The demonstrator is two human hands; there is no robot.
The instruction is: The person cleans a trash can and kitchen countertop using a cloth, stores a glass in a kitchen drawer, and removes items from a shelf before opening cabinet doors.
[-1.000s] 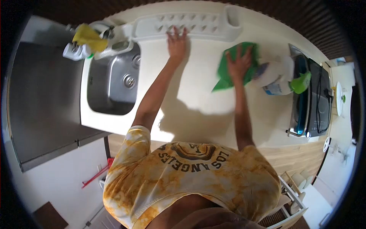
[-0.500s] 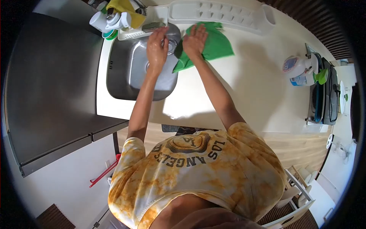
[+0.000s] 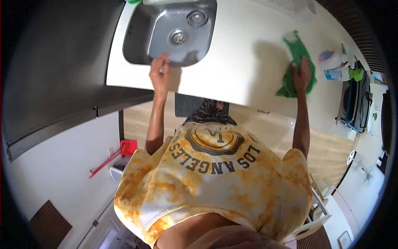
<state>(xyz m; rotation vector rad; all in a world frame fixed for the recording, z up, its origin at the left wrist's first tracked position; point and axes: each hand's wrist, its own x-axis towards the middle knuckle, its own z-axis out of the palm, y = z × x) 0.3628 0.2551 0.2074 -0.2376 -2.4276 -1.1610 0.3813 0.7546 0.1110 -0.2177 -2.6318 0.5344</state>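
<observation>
Far to the right on the white counter, my right hand presses down on a green cloth, with the thumb apart from the fingers. The cloth is bunched under the palm, and its far end is smeared by motion. My left hand is over the front rim of the steel sink, fingers bent and apart, with nothing in them. Its skin looks wet. Inside the sink are a drain and a round clear or metal dish-like piece in the far right corner.
Two spray bottles stand just right of the cloth, beside a dark appliance with a cord. A white rack lies at the counter's back edge. A dark grey surface borders the sink on the left.
My right hand and the green cloth have moved from beside the sink to the counter's right side. My left hand has drawn back to the sink's front edge. The view has tilted nearer my body.
</observation>
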